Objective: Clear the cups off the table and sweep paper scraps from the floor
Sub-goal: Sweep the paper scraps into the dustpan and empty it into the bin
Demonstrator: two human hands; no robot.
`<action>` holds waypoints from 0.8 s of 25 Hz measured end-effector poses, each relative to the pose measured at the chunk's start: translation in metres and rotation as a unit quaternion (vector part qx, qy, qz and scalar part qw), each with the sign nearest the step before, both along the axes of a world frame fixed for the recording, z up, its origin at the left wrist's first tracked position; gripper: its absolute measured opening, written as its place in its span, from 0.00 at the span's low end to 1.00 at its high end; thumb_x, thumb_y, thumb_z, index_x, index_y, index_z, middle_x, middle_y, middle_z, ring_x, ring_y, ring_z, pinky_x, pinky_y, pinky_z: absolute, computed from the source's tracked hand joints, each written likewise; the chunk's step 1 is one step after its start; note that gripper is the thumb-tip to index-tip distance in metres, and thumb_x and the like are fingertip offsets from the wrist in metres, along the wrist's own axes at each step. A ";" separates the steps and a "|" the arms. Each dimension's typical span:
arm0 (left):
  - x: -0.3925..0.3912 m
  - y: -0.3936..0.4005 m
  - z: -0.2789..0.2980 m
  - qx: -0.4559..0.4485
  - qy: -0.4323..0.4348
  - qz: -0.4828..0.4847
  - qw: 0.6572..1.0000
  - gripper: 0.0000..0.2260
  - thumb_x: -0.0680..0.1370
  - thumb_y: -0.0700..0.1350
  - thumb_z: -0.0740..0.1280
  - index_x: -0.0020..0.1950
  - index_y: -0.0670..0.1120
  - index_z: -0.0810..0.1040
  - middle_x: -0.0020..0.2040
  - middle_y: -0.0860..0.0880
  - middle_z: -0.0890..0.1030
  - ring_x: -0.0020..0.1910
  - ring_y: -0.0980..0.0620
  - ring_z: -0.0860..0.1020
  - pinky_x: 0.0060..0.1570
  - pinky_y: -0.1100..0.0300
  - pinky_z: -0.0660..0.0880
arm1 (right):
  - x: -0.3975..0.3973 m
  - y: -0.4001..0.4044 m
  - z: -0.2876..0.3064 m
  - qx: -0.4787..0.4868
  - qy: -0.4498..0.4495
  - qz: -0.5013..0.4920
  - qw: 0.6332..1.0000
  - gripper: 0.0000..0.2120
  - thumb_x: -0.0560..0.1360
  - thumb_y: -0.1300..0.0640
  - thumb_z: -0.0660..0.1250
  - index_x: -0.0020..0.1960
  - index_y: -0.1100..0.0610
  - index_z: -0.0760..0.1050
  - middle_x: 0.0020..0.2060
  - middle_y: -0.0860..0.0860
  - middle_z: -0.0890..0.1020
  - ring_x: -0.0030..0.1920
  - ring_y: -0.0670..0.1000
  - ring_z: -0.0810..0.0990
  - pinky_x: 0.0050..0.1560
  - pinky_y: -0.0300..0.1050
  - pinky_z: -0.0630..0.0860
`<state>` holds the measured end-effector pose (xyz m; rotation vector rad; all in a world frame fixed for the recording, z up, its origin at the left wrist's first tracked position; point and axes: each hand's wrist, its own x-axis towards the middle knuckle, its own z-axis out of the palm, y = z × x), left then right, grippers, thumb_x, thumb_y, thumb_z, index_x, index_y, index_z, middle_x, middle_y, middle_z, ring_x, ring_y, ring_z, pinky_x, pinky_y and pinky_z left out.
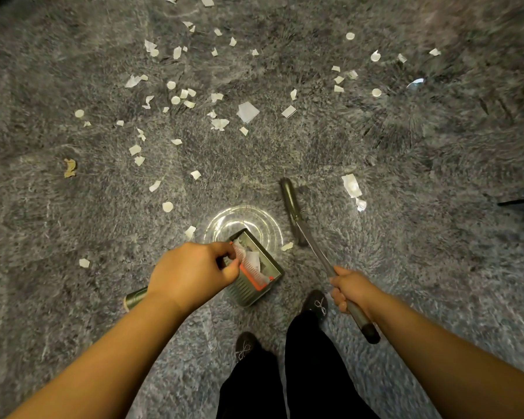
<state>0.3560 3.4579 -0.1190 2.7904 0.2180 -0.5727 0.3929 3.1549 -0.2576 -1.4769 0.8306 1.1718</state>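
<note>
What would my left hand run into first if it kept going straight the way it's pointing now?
Most likely the dustpan: your left hand points right and slightly up in the picture, and its fingers already pinch at the comb on the near rim. Beyond lies the clear bowl. Depth is hard to judge.

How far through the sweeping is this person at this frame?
Early. Done: a few scraps lie in the dustpan. In hand: the left hand grips the dustpan over a clear bowl, and the right hand grips the broom. Left: many paper scraps cover the carpet. No table or cups in view.
</note>
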 end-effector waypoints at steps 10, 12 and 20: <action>-0.015 0.007 -0.001 0.006 0.012 0.000 1.000 0.12 0.74 0.63 0.60 0.52 0.63 0.78 0.34 0.62 0.80 0.31 0.60 0.77 0.27 0.65 0.72 | -0.025 0.005 0.034 0.039 0.047 0.066 0.996 0.26 0.82 0.63 0.55 0.77 0.50 0.53 0.27 0.53 0.67 0.18 0.45 0.63 0.19 0.33 0.61; -0.020 0.006 -0.003 0.005 0.005 -0.007 1.000 0.11 0.75 0.63 0.60 0.52 0.63 0.78 0.33 0.63 0.79 0.30 0.61 0.76 0.26 0.65 0.70 | -0.025 -0.001 0.039 0.043 0.044 0.042 0.997 0.26 0.82 0.63 0.55 0.77 0.50 0.53 0.27 0.53 0.67 0.17 0.46 0.62 0.19 0.32 0.61; -0.045 0.025 0.001 -0.032 -0.020 0.055 0.998 0.10 0.74 0.60 0.64 0.52 0.62 0.80 0.29 0.67 0.77 0.27 0.64 0.75 0.23 0.70 0.63 | -0.018 -0.014 0.045 0.035 0.018 0.011 0.999 0.25 0.81 0.64 0.55 0.76 0.49 0.57 0.24 0.52 0.68 0.18 0.46 0.62 0.19 0.33 0.61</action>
